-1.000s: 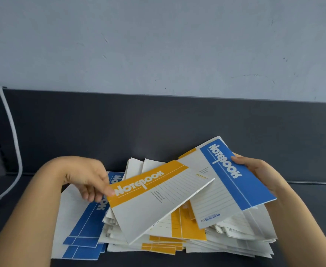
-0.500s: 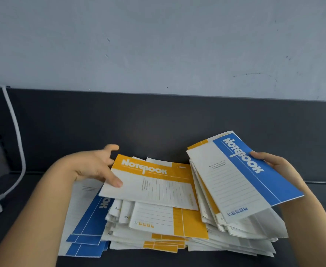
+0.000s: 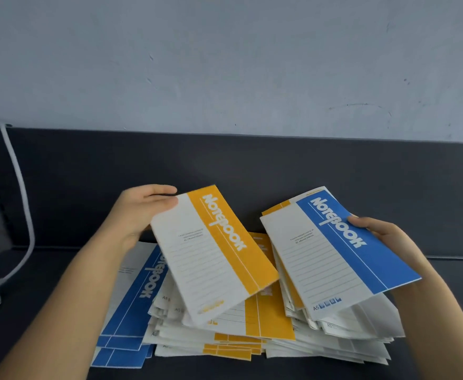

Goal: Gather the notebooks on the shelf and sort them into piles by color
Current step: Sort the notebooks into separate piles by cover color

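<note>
The left hand (image 3: 142,215) grips a yellow notebook (image 3: 216,253) above the middle yellow pile (image 3: 268,322), the right hand (image 3: 386,237) grips a blue-topped bundle (image 3: 334,259) not yet sorted, and a small blue pile (image 3: 137,305) lies left on the dark shelf (image 3: 60,275), so sorting seems partly done.

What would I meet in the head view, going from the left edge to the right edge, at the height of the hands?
white cable → left hand → yellow notebook → blue notebook → right hand
</note>
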